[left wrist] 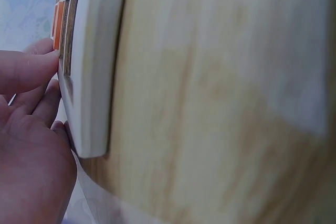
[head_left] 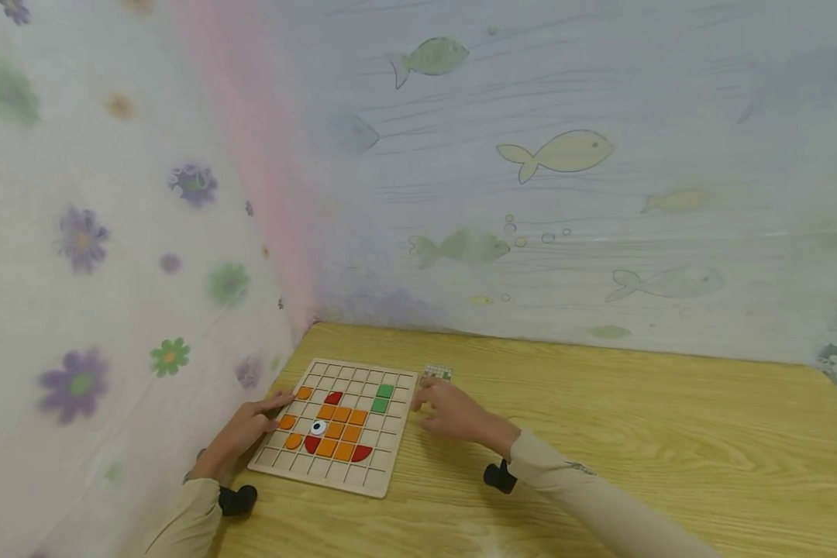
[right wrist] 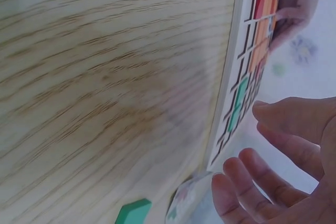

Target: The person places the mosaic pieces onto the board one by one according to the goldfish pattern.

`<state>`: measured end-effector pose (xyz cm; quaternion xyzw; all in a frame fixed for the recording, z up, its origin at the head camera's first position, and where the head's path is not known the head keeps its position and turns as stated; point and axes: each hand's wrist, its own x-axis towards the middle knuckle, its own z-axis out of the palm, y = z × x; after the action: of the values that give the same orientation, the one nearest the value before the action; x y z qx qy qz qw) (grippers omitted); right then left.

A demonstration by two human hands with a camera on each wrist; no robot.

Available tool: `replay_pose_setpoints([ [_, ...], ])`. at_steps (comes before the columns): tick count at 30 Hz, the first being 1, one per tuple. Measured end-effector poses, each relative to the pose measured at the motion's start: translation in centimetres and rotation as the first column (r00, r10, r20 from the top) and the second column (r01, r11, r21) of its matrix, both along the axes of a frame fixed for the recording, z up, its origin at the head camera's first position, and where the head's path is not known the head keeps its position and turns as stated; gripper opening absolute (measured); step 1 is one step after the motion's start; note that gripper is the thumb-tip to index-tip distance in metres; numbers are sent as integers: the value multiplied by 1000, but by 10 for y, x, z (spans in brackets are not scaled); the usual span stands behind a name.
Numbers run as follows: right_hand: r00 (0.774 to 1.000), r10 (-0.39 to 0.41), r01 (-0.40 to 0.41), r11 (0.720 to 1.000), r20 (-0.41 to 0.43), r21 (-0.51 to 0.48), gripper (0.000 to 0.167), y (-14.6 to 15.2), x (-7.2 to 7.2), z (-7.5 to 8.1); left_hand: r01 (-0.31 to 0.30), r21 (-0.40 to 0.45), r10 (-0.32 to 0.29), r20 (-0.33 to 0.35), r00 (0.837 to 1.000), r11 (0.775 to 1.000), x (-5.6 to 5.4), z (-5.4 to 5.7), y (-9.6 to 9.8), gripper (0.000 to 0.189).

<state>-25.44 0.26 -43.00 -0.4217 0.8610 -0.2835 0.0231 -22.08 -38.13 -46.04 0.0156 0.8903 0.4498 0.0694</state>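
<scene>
A wooden grid board point(head_left: 352, 481) lies on the table with flat coloured pieces in its cells. Orange squares point(head_left: 335, 431), red rounded pieces point(head_left: 362, 453) and a white eye piece point(head_left: 318, 427) make a fish-like shape. Two green squares point(head_left: 380, 404) sit toward the upper right, and orange rounded pieces point(head_left: 287, 422) line the left side. My left hand point(head_left: 240, 432) rests at the board's left edge, thumb beside an orange piece in the left wrist view. With fingers loosely bent and apart, my right hand point(head_left: 453, 411) hovers by the right edge, holding nothing.
A small printed card point(head_left: 438, 372) lies beyond my right fingers. Near it, a loose green piece point(right wrist: 134, 212) shows in the right wrist view. Painted walls stand behind and left of the wooden table point(head_left: 635, 449).
</scene>
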Motion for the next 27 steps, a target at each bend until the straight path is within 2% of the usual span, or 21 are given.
replay_pose_setpoints([
  [5, 1000, -8, 8, 1000, 27, 13, 15, 10, 2, 0, 1, -1, -1, -4, 1000, 1000, 0, 0, -1, 59],
  [14, 1000, -24, 24, 1000, 5, 15, 16, 29, 6, 0, 15, -6, -15, -11, 1000, 1000, 1, -1, -2, 59],
  [27, 996, -90, 90, 996, 7, 11, 19, 60, 6, -9, -10, 20, 9, 33, 999, 1000, 2, 1, 0, 60],
])
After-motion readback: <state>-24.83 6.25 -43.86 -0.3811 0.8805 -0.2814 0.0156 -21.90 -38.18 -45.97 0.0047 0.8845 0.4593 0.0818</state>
